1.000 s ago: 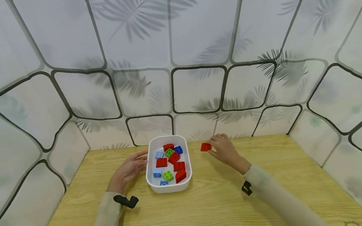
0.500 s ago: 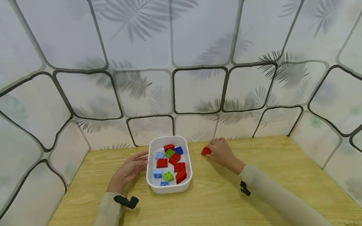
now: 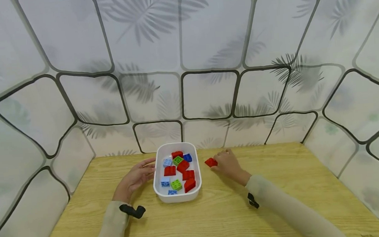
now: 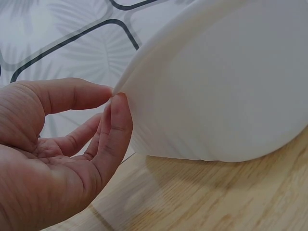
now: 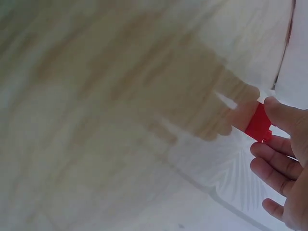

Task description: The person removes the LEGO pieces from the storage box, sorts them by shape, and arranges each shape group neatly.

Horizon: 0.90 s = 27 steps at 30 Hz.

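Note:
My left hand (image 3: 137, 178) is at the left side of a white plastic tub (image 3: 178, 198). In the left wrist view its thumb and index finger (image 4: 120, 113) pinch the tub's rim, while the other fingers bend loosely below. To the right of the tub, my right hand (image 3: 228, 165) pinches a red toy brick (image 3: 210, 162) between thumb and fingers, low over the table. The right wrist view shows that red brick (image 5: 259, 122) with its studs toward the fingers. Whether it touches the tabletop I cannot tell.
Inside the tub lie several loose bricks: red ones (image 3: 170, 170), light blue ones (image 3: 165, 182), green ones (image 3: 176, 185) and a dark blue one (image 3: 187, 158). The wooden table (image 3: 197, 224) ends at a patterned wall covering (image 3: 211, 95) at the back and sides.
My right hand has moved a little left and nearer to me, lower toward the table, with the red brick tilting in its grip. The left hand and tub have stayed put.

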Available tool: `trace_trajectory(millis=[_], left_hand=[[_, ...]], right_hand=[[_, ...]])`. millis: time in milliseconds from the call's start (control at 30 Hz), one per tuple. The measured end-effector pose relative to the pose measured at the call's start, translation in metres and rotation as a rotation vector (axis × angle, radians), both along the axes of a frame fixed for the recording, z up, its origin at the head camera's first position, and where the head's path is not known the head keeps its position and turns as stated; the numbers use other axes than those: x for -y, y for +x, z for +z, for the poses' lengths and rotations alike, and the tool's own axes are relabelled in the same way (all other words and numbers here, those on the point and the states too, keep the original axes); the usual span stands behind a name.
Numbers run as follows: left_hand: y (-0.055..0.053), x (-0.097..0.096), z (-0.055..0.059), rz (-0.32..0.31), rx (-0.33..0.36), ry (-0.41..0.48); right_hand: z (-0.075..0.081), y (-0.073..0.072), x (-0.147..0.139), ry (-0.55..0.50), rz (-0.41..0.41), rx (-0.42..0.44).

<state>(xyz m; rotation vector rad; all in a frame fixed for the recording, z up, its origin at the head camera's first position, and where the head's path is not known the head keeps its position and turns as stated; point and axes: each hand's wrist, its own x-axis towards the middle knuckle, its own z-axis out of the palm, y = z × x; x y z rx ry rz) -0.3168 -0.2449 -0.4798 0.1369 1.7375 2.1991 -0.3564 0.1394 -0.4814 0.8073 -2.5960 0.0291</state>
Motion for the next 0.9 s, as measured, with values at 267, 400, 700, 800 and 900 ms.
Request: trace_trajectory(millis=[267, 400, 700, 800, 900], left_hand=[[0.0, 0.0, -0.001, -0.017, -0.008, 0.014], [0.0, 0.0, -0.001, -0.013, -0.002, 0.019], [0.002, 0.0, 0.001, -0.004, -0.001, 0.013], [0.002, 0.0, 0.001, -0.006, -0.002, 0.014], [0.002, 0.0, 0.001, -0.008, -0.006, 0.012]], right_hand=[[0.001, 0.01, 0.003, -0.041, 0.027, 0.007], [0.001, 0.012, 0.004, -0.04, 0.029, -0.016], [0.0, 0.011, 0.007, -0.016, 0.005, -0.047], [0.003, 0.012, 0.009, -0.007, 0.0, -0.036], [0.007, 0.012, 0.011, 0.01, -0.014, -0.021]])
